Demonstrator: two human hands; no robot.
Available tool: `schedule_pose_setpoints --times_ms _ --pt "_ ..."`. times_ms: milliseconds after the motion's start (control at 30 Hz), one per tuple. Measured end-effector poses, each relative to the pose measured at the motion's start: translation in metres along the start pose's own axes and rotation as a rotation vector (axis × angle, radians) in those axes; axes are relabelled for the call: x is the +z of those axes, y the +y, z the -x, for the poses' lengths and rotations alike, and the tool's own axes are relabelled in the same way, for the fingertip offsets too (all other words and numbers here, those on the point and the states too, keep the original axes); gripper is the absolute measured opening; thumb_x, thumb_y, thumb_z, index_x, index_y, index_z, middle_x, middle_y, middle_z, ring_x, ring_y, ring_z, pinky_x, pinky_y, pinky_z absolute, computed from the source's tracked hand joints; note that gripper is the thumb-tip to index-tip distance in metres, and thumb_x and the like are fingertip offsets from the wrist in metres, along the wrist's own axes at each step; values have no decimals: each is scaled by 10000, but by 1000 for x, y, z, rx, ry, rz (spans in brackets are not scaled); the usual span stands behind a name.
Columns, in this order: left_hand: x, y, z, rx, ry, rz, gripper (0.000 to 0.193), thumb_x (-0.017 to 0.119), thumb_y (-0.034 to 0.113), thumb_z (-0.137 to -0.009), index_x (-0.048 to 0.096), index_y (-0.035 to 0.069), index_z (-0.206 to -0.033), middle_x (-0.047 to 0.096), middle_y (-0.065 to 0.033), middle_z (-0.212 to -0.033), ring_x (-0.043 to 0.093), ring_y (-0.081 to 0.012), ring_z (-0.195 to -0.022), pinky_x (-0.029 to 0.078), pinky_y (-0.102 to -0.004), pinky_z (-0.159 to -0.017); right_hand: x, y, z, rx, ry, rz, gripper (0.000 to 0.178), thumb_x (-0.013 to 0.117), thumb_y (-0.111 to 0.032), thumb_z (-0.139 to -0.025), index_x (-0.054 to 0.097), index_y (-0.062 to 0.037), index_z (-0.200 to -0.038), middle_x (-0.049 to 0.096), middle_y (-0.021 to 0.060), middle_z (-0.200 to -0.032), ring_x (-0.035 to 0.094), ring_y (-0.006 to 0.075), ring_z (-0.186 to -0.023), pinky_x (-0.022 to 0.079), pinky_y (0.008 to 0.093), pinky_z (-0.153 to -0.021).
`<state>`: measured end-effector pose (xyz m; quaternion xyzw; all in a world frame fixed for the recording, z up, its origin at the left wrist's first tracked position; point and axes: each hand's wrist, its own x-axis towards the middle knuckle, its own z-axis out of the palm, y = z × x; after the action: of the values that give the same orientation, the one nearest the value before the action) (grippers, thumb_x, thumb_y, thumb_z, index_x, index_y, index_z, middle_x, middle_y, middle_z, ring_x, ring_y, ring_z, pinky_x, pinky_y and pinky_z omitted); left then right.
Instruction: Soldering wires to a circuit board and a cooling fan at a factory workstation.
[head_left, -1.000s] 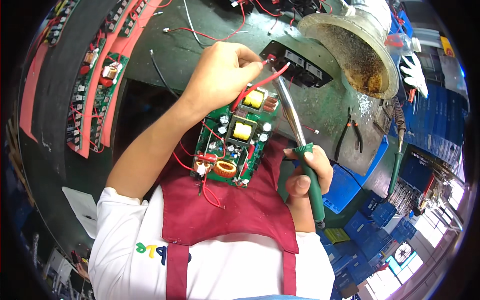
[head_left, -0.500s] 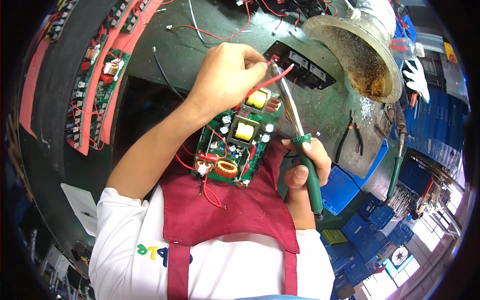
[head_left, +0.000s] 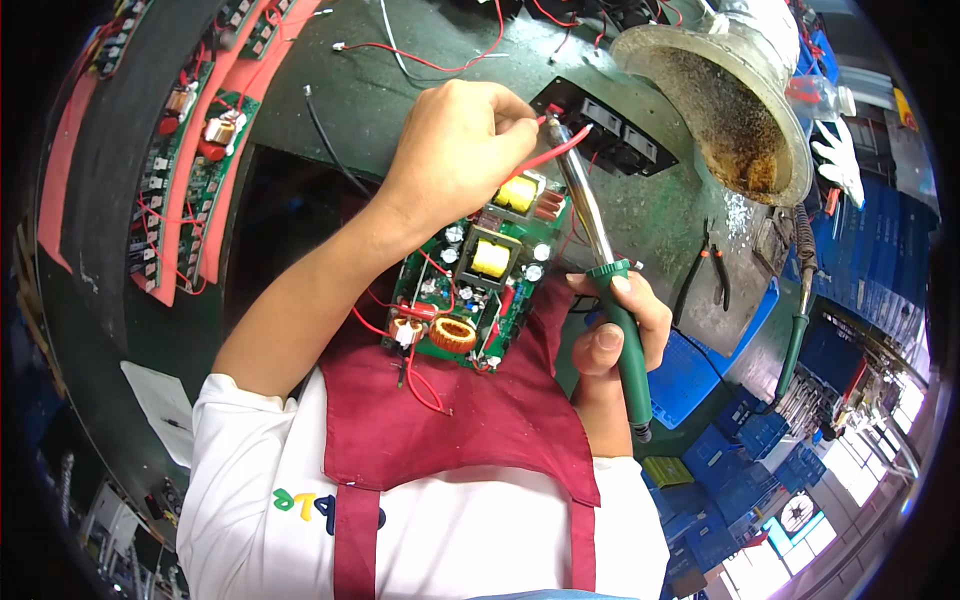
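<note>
My right hand [head_left: 628,325] is closed round the green handle of a soldering iron [head_left: 591,214], its metal shaft slanting up and left. The tip meets a red terminal at the left end of a black panel [head_left: 648,145] with sockets. Pinched in my left hand [head_left: 465,145] is a red wire, whose end points at that same terminal; another thick red wire [head_left: 552,153] crosses the iron's shaft. Below my left hand lies a green circuit board [head_left: 470,280] with yellow transformers and a copper coil, close to my maroon apron.
A metal fume hood [head_left: 715,110] opens at the upper right. Pliers [head_left: 705,275] lie near a blue tray [head_left: 690,380], with a second green-handled iron [head_left: 792,350] farther right. Boards on pink strips [head_left: 205,170] stand at the left. Loose red wires [head_left: 450,68] lie at the back.
The soldering iron and my right hand have shifted slightly right. My left hand has moved a little right with the red wire, and the black panel sits slightly farther right.
</note>
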<state>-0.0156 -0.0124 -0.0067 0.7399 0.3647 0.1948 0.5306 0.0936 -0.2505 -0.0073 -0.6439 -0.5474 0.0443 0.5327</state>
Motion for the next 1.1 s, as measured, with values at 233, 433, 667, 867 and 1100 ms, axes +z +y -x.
schedule_pose_setpoints --times_ms 233,433,667,867,1100 --pt "1 0 1 39 19 -20 285 757 167 -967 809 -77 -1106 826 -102 -899 728 -80 -767 584 -274 -702 -2 -4 -1 -32 -13 33 509 563 -487 -1140 558 -6 -1304 773 208 -870 749 281 -776 594 403 -791" --pt "2 0 1 42 21 -13 286 755 171 -970 811 -74 -1106 825 -100 -892 723 -76 -756 579 -275 -689 -1 -8 3 -52 -19 56 497 589 -456 -1134 565 9 -1307 771 212 -900 749 280 -769 596 402 -769" --pt "3 0 2 56 42 -18 282 757 177 -966 816 -65 -1098 819 -88 -864 710 -71 -728 567 -276 -668 6 -11 -8 -151 -14 83 387 715 -323 -1060 642 7 -1250 801 180 -910 759 290 -719 606 391 -683" --pt "2 3 2 53 50 -48 292 757 196 -963 817 -59 -1092 812 -86 -845 697 -70 -704 552 -282 -650 9 -17 -11 -152 -43 113 386 729 -302 -1049 636 6 -1263 719 114 -785 669 252 -615 570 382 -630" --pt "4 3 3 77 61 -46 295 757 201 -961 818 -56 -1091 806 -84 -831 695 -74 -696 547 -287 -645 4 -22 -8 -59 -93 138 405 655 -372 -1104 624 -16 -1294 797 197 -955 767 312 -810 597 397 -746"
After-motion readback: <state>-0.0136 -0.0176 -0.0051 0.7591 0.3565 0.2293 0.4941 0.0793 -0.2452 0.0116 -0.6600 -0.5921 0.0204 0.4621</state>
